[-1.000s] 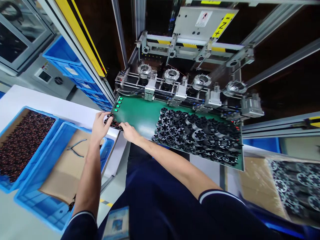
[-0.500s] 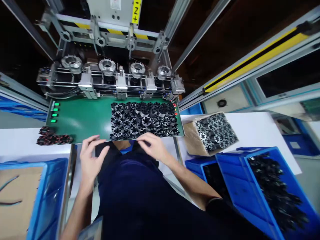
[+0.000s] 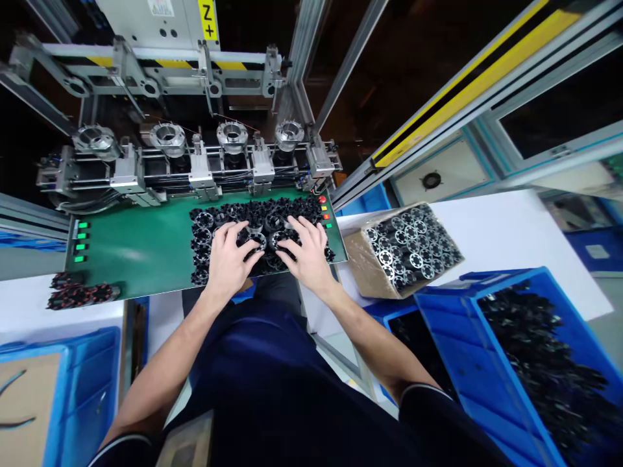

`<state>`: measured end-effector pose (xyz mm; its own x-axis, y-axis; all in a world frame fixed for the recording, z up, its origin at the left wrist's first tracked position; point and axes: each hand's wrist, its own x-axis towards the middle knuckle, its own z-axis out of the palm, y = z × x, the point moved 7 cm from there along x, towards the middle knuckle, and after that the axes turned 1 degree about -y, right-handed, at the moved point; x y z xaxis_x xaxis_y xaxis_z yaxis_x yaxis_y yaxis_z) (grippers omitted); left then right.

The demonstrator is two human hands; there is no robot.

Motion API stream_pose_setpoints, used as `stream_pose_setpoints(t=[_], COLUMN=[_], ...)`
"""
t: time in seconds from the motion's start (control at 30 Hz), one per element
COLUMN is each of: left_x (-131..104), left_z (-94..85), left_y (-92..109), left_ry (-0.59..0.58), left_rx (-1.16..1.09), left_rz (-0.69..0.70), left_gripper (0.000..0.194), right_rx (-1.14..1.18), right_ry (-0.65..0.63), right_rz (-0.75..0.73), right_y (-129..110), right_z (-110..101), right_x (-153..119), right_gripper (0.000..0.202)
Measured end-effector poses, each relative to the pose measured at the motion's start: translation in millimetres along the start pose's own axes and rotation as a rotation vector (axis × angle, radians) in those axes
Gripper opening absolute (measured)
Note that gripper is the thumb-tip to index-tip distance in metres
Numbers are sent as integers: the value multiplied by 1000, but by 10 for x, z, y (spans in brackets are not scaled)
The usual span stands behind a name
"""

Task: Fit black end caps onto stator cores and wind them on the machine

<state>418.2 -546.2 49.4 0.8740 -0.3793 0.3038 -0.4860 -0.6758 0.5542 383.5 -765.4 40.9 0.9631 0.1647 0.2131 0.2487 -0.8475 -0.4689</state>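
Note:
Rows of black and silver ring-shaped motor stator cores [image 3: 202,243] cover the right part of a green work plate [image 3: 141,243]. My left hand [image 3: 228,259] has its thumb and fingers curled round one silver stator core [image 3: 259,241] on top of the rows. Beside it, my right hand [image 3: 310,256] grips another stator core [image 3: 277,239] from the right, its fingers over the top. The two cores lie close together between my hands. Parts of both are covered by my fingers.
Behind the plate stands a winding machine with several metal ring holders [image 3: 232,136]. Copper-wound stators [image 3: 82,292] lie at the plate's left corner. To the right are a cardboard box [image 3: 357,263] of stator cores and a blue bin [image 3: 452,344] with black parts.
Both hands have moved from the plate's front edge up onto the stator cores and closed round one each. The view has shifted, so the machine appears farther left.

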Motion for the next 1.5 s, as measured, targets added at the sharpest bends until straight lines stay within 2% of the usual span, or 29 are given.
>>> stream_pose_setpoints(t=[0.1, 0.17, 0.2, 0.23, 0.27, 0.37, 0.43, 0.53, 0.63, 0.73, 0.8, 0.87, 0.93, 1.0, 1.07, 1.17, 1.23, 1.33, 1.43, 1.5], left_x=[-17, 69, 161, 291, 454, 1042, 1408, 1746, 1817, 1761, 1712, 1650, 1538, 1363, 1154, 864, 724, 593, 518, 476], left_z=[-394, -734, -905, -1062, -1203, -1434, -1394, -1128, -903, -886, -880, -876, -937, -1046, -1148, -1323, -1429, -1507, -1510, -1491], left_y=[-76, -201, -278, -362, -452, -807, -1100, -1518, -1721, -1759, -1772, -1708, -1526, -1236, -880, -366, -133, 52, 147, 191], left_ry=[149, 227, 250, 258, 263, 290, 300, 233, 153, 196, 186, 145, 146, 163, 120, 26, -11, -61, -113, -142], left_rx=[-177, -243, -243, -223, -190, -117, -101, -64, -53, -77, -123, -175, -312, -554, -812, -968, -991, -1002, -1037, -1047], left_rz=[-90, -190, -225, -242, -233, -174, -178, -298, -318, -239, -256, -289, -312, -333, -371, -410, -418, -419, -412, -420], left_gripper=[20, 48, 65, 77, 78, 63, 66, 62, 63, 70, 75, 76, 75, 74, 71, 61, 53, 53, 57, 61], right_rx=[122, 206, 231, 240, 234, 166, 146, 147, 133, 107, 94, 183, 437, 768, 1003, 1082, 1083, 1152, 1255, 1294], right_ry=[75, 165, 208, 239, 255, 248, 251, 187, 127, 141, 125, 96, 65, 9, -72, -172, -188, -163, -175, -230], right_rz=[-61, -118, -139, -156, -166, -162, -129, -24, 5, -15, 32, 81, 104, 116, 133, 154, 147, 130, 168, 185], right_y=[-60, -110, -122, -122, -108, 34, 199, 475, 643, 717, 749, 704, 539, 252, -106, -588, -787, -904, -921, -957], right_z=[-317, -592, -722, -829, -904, -900, -732, -313, -2, 70, 76, 50, -37, -188, -395, -732, -912, -1070, -1100, -1081], right_x=[107, 322, 479, 668, 885, 1606, 2034, 2448, 2572, 2579, 2580, 2539, 2402, 2147, 1815, 1350, 1148, 989, 887, 820], right_gripper=[14, 20, 31, 45, 56, 60, 60, 58, 60, 67, 70, 75, 79, 81, 86, 79, 70, 67, 69, 75])
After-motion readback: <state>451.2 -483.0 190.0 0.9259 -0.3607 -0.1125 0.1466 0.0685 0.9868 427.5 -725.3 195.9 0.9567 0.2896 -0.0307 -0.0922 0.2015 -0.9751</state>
